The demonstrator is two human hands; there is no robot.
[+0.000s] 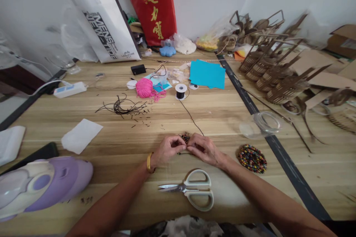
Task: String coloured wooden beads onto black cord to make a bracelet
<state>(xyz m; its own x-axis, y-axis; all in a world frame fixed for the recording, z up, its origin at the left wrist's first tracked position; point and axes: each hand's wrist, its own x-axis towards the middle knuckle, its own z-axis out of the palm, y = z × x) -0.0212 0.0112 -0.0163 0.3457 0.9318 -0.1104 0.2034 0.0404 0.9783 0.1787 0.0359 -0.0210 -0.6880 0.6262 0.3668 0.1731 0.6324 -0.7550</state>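
My left hand (169, 147) and my right hand (204, 149) meet over the table, thumbs and fingertips pinched close together. Between them is a thin black cord (191, 116) that runs back to a white spool (180, 91) wound with black. A small cluster of dark, multicoloured beads (185, 136) shows just behind the fingertips; part of it is hidden by them. A short cord end sticks out below the fingers. Nearer to me lie scissors (185, 188) with off-white handles, blades pointing left. To the right of my right hand rests a coiled multicoloured bead string (252, 158).
Black cord lengths and cut bits (122, 106) lie left of the spool, near pink yarn (144, 88). Blue sheets (207, 74) are behind. Small woven baskets (258, 68) crowd the right. A purple-and-white device (52, 181) stands left. Clear tubing (267, 123) lies right.
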